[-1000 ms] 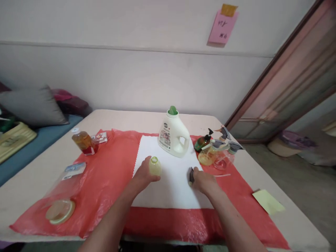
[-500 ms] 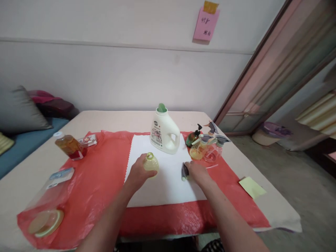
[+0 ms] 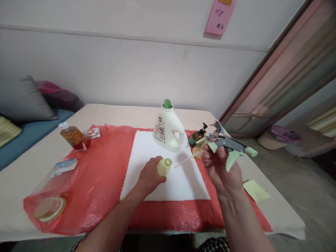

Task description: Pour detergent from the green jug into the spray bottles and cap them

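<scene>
My left hand (image 3: pixel 152 172) is wrapped round a small yellow-green bottle (image 3: pixel 163 168), uncapped and tilted to the right, over the white cloth (image 3: pixel 181 185). In my right hand (image 3: pixel 220 168), turned palm up, lies a grey and pale-green spray head (image 3: pixel 228 142). Its thin straw (image 3: pixel 187 160) points left toward the bottle's mouth, with a gap between them. Behind both hands stands a large cream jug (image 3: pixel 168 131) with a green piece in its neck.
A green pump bottle (image 3: pixel 195 137) and spray bottles, partly hidden by my right hand, stand at the right. On the red plastic sheet (image 3: pixel 105 168) are an amber bottle (image 3: pixel 73 137), a clear bag (image 3: pixel 56 178) and a round lid (image 3: pixel 49 209). Yellow notes (image 3: pixel 256 190) lie near the right edge.
My right hand has lifted the spray head off the cloth and turned it palm up, straw leftward. The left hand has tilted the bottle to the right. The camera view has shifted.
</scene>
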`<state>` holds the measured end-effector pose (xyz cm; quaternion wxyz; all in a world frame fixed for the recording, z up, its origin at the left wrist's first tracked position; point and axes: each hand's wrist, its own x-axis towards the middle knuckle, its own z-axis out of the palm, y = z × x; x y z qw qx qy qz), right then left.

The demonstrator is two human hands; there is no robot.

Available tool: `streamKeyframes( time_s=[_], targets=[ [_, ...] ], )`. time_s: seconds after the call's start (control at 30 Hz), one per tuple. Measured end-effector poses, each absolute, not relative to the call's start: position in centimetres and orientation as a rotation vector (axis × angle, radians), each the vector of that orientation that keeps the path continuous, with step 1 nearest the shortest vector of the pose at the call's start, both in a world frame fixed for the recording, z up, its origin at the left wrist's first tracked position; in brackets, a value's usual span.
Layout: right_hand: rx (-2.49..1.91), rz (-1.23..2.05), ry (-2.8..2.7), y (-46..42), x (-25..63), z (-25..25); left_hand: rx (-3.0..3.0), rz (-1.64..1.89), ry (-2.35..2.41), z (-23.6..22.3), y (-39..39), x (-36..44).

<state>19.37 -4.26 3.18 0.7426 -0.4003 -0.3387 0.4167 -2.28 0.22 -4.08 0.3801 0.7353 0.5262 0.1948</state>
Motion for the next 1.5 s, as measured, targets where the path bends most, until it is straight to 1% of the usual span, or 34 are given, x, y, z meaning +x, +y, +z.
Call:
streamKeyframes(
  time_s=[0.17,0.3,0.47,0.6,0.7,0.77,1.03,1.5],
  targets=[
    [-0.841,0.937,-0.725,-4.4,18.8,3.0,1.975,0.368,1.377,-4.5,0.0,-1.8],
    [-0.792,0.929,-0.718,-4.6,18.6,3.0,1.965,0.343,1.376,-4.5,0.0,-1.8],
    [-0.898,0.982,-0.816,-4.0,17.0,1.0,1.931,0.427,1.325,-3.7,-0.2,-1.5],
    [-1.081,1.052,-1.042,-3.4,15.5,-1.6,1.853,0.561,1.292,-2.7,-0.8,-1.3],
    [-1.091,1.171,-1.153,-3.2,14.9,-2.6,1.806,0.601,1.291,-2.2,-1.3,-1.3],
    [-1.084,1.192,-1.153,-3.2,14.8,-2.6,1.791,0.586,1.31,-2.1,-1.5,-1.3],
    [-1.161,1.134,-1.198,-3.2,14.9,-2.1,1.836,0.548,1.363,-2.5,-1.3,-1.5],
    [-1.08,1.066,-1.011,-3.0,13.6,-3.0,1.952,0.54,1.515,-2.4,-1.9,-0.3]
  ],
)
